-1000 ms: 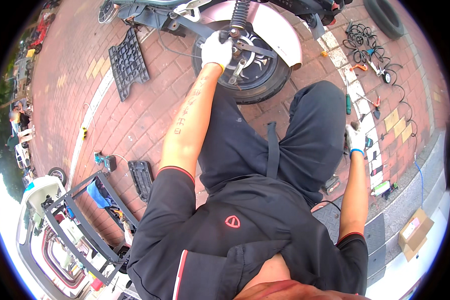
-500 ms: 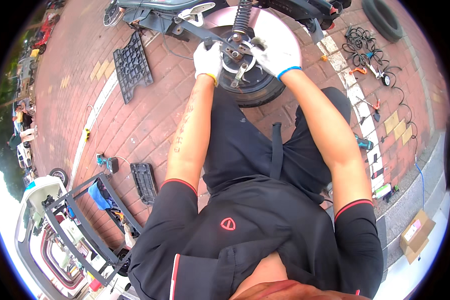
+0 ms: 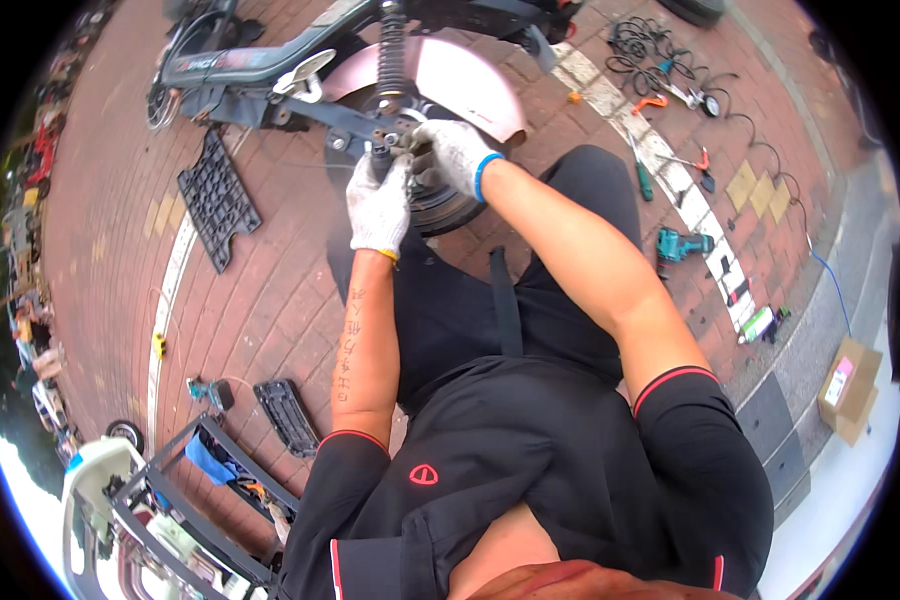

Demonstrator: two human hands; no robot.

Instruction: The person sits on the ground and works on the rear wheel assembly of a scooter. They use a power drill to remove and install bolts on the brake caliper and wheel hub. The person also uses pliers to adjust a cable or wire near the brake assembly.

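My left hand [image 3: 378,205], in a white knit glove, is closed around a short black cylindrical piece [image 3: 380,158] beside the wheel hub. My right hand [image 3: 457,157], also gloved, bends over the hub with its fingers pressed together close to the left fingertips. What its fingers grip is hidden. Both hands work at the metal swingarm [image 3: 335,118] of a scooter, below the coil spring shock absorber [image 3: 392,50]. A pink fender [image 3: 465,85] covers the top of the wheel, and part of the black tyre [image 3: 445,217] shows under my right hand.
A black plastic panel [image 3: 215,195] lies on the brick paving at left. On the right are a teal power drill [image 3: 680,245], a green-handled screwdriver [image 3: 645,182] and a coiled black hose [image 3: 645,50]. A metal frame [image 3: 185,500] stands at lower left, a cardboard box [image 3: 850,390] at lower right.
My right hand has come in from the fender side to meet the left at the hub. The left still holds the black piece. The whole view has shifted, with the scooter now further left.
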